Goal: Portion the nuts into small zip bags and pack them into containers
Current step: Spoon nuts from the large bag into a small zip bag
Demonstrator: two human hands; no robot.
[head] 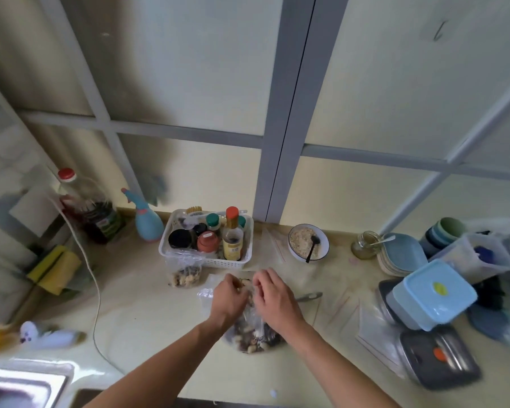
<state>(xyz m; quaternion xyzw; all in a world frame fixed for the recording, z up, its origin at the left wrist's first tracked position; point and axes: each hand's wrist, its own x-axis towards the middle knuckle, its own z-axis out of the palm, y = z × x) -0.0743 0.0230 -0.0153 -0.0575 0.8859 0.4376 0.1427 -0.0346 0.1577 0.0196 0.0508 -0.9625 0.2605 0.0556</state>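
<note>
A large clear bag of mixed nuts [252,338] lies on the pale counter near the front edge, partly under my wrists. Above it my left hand [228,295] and my right hand [273,293] pinch the top of a small clear zip bag [245,285] that holds a few nuts; most of that bag is hidden by my fingers. A filled small bag of nuts [184,273] stands in front of the white basket. Flat empty zip bags [340,313] lie to the right. A light blue lidded container [432,293] sits stacked on grey containers [439,359].
A white basket of jars and bottles [162,248] stands behind my hands. A bowl of oats with a black spoon [308,241], a glass jar [365,245] and stacked plates [401,256] are at the back right. A metal spoon [308,296] lies by my right hand. A sink [21,387] is at front left.
</note>
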